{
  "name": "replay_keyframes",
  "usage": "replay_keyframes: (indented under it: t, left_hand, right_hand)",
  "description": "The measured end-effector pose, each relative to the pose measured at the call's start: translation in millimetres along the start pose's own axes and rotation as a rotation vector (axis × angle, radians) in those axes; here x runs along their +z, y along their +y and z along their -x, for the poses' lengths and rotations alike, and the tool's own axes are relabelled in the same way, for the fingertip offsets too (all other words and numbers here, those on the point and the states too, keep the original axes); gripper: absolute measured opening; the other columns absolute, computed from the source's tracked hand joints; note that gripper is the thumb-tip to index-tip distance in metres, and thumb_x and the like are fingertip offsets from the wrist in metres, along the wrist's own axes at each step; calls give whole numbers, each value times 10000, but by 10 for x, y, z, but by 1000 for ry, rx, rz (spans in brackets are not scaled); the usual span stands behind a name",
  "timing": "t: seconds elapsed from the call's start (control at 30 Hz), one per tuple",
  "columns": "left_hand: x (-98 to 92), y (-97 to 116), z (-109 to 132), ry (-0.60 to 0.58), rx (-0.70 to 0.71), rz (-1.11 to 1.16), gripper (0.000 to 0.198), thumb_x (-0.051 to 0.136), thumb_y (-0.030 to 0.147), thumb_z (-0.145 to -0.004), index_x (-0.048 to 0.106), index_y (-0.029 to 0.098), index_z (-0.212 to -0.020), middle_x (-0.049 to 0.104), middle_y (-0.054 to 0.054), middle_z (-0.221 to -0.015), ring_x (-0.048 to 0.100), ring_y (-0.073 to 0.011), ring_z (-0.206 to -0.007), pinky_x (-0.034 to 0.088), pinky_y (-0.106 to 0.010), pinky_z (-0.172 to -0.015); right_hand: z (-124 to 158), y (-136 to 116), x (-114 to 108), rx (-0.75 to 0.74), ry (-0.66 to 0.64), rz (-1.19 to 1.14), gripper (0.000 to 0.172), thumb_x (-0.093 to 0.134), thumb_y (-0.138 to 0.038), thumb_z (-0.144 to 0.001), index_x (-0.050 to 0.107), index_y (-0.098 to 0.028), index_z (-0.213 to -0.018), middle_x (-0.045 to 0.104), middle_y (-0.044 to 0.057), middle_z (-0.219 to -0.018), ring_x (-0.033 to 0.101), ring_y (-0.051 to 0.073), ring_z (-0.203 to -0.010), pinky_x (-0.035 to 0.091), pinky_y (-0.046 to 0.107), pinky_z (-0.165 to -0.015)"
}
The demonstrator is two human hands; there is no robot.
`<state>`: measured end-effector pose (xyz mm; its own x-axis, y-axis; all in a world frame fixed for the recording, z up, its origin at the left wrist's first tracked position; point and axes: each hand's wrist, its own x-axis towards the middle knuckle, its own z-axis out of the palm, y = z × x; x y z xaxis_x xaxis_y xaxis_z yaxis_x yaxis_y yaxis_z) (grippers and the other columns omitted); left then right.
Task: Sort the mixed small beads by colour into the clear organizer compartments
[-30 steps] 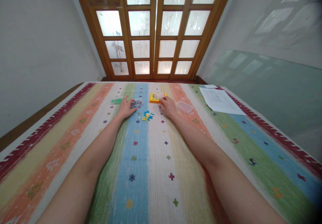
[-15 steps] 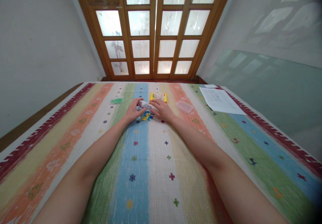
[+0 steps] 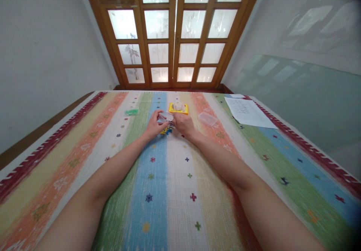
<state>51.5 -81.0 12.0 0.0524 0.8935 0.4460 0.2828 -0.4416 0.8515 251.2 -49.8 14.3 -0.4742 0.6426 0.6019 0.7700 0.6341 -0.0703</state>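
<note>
Near the far half of the table, my left hand (image 3: 154,125) is curled around the left side of a small clear plastic container (image 3: 166,116), thumb on the near side. My right hand (image 3: 182,123) is closed in a fist-like grip at the container's right end; its fingertips are mostly hidden. Whatever is inside the container is too small to make out. Just below it on the cloth lies a heap of small blue and yellow pieces (image 3: 166,131), partly covered by the hands.
Behind my hands lies a yellow box (image 3: 178,108). To the right is a shallow clear plastic tray (image 3: 207,119), then printed paper sheets (image 3: 249,112). Green pieces (image 3: 131,112) lie at the left. A striped cloth (image 3: 149,213) covers the table.
My right hand has turned and its fingers have curled in at the container's end. The container has tilted, showing more of its clear surface. My left hand keeps its hold.
</note>
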Motion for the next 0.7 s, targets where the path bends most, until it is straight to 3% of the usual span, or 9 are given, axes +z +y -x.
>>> replay_keyframes:
  t: [0.17,0.3,0.4,0.53,0.7]
  left_hand:
    - [0,-17,-17,-112,14,119,698,733,272,-798,426,268,-1425,608,-89,-1177,663,-210,-1073,601,-340,-831]
    - [-65,-44,-60,-125,59,148,678,603,206,-811,389,277,-1450,567,-90,-1280,619,-219,-1208,553,-420,-1019]
    - [-125,-10,-68,-138,118,140,673,511,160,-783,393,271,-1436,578,-84,-1264,593,-218,-1242,533,-448,-1060]
    - [-224,142,-66,-170,261,-66,711,514,116,-709,462,238,-1408,573,-100,-1328,569,-251,-1271,481,-483,-1125]
    - [-330,365,-46,-310,400,-373,779,538,71,-660,513,231,-1422,538,-101,-1433,500,-305,-1367,399,-508,-1203]
  right_hand:
    - [3,99,-55,83,60,-14,287,399,-200,-997,671,-158,-1080,710,98,-867,622,207,-789,439,288,-727]
    - [10,123,-19,104,70,-55,308,387,-217,-1005,653,-171,-1153,719,98,-907,644,220,-811,462,304,-743]
    - [10,110,14,113,69,-83,297,401,-210,-985,635,-163,-1162,724,110,-948,655,229,-826,461,308,-735]
    - [34,153,14,169,56,-181,237,454,-220,-938,628,-183,-1095,716,82,-881,640,224,-754,451,301,-695]
    - [81,246,21,162,-32,-382,175,512,-199,-872,638,-206,-993,717,33,-855,625,185,-713,456,271,-676]
